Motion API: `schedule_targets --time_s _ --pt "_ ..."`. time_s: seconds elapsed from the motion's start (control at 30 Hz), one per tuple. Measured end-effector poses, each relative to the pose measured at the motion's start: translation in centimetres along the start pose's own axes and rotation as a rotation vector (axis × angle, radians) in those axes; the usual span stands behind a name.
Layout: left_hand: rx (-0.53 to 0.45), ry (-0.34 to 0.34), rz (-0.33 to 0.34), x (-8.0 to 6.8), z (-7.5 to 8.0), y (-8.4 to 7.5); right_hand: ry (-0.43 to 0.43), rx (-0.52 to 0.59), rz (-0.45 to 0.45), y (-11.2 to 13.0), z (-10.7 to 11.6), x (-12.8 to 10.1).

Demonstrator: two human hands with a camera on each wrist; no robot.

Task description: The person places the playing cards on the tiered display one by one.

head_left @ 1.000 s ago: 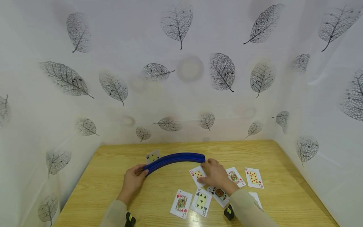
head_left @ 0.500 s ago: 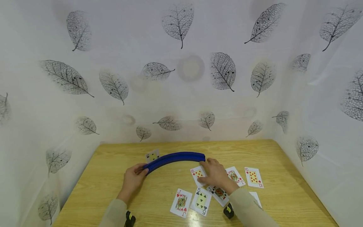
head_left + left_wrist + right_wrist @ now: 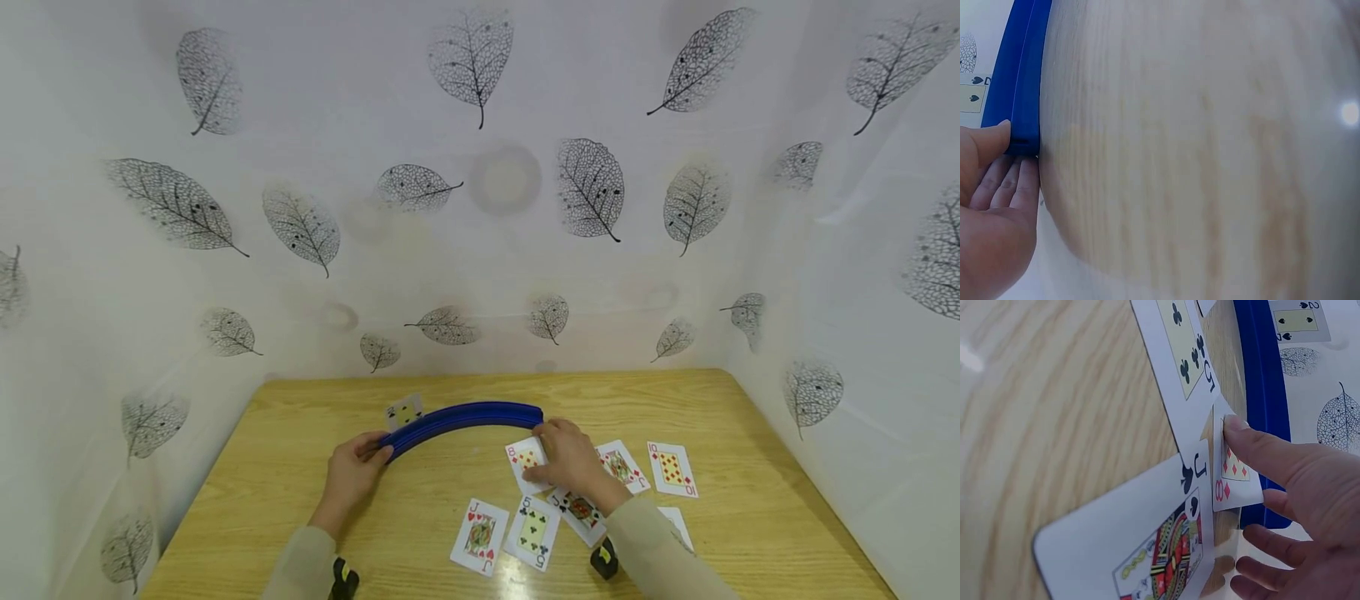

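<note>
A curved blue card holder (image 3: pixel 461 419) stands on the wooden table (image 3: pixel 255 500), with a two of spades (image 3: pixel 403 412) upright in its left part. My left hand (image 3: pixel 375 454) grips the holder's left end (image 3: pixel 1022 134), thumb on top and fingers below. My right hand (image 3: pixel 542 467) pinches the eight of diamonds (image 3: pixel 525 460) just in front of the holder's right end. In the right wrist view the thumb lies on that card (image 3: pixel 1235 472), whose edge is raised over the jack of clubs (image 3: pixel 1160 544).
Face-up cards lie at the front right: jack of hearts (image 3: pixel 480 537), five of clubs (image 3: pixel 534 533), jack of clubs (image 3: pixel 579 510), a red jack (image 3: pixel 621 467), ten of diamonds (image 3: pixel 671 470). One more card (image 3: pixel 681 525) is partly hidden by my sleeve. Leaf-print sheets wall the table.
My right hand has drawn the eight of diamonds slightly up and towards the holder. The left hand and the holder have stayed put.
</note>
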State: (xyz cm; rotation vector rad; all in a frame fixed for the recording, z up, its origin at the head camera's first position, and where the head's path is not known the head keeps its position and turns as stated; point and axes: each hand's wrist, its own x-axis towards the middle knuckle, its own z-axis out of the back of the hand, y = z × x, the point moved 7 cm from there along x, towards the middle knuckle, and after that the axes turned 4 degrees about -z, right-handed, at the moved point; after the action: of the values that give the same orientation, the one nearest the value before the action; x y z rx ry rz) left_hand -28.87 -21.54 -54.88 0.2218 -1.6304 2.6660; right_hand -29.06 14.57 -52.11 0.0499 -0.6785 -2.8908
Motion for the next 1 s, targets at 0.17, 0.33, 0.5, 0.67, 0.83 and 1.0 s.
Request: schedule_targets --time_s 0.17,0.33,0.5,0.67,0.83,1.0 --pt "-0.004 0.001 0.003 0.0 0.0 -0.1 -0.017 0.102 0.003 0.1 0.0 0.1" --pt "-0.002 -0.003 0.006 -0.1 0.1 -0.2 0.058 0.246 0.037 0.1 -0.4 0.3" --pt "-0.009 -0.001 0.01 -0.2 0.0 -0.2 0.092 0.337 0.12 0.2 0.0 0.5" --pt "-0.019 -0.001 0.01 -0.2 -0.1 -0.3 0.046 0.402 0.139 0.2 0.7 0.9" --pt "-0.02 -0.004 0.01 -0.2 -0.1 -0.4 -0.017 0.481 0.127 0.5 1.3 1.4" --pt "-0.018 0.001 0.019 -0.2 -0.1 -0.4 -0.047 0.51 0.135 1.1 1.4 1.7"
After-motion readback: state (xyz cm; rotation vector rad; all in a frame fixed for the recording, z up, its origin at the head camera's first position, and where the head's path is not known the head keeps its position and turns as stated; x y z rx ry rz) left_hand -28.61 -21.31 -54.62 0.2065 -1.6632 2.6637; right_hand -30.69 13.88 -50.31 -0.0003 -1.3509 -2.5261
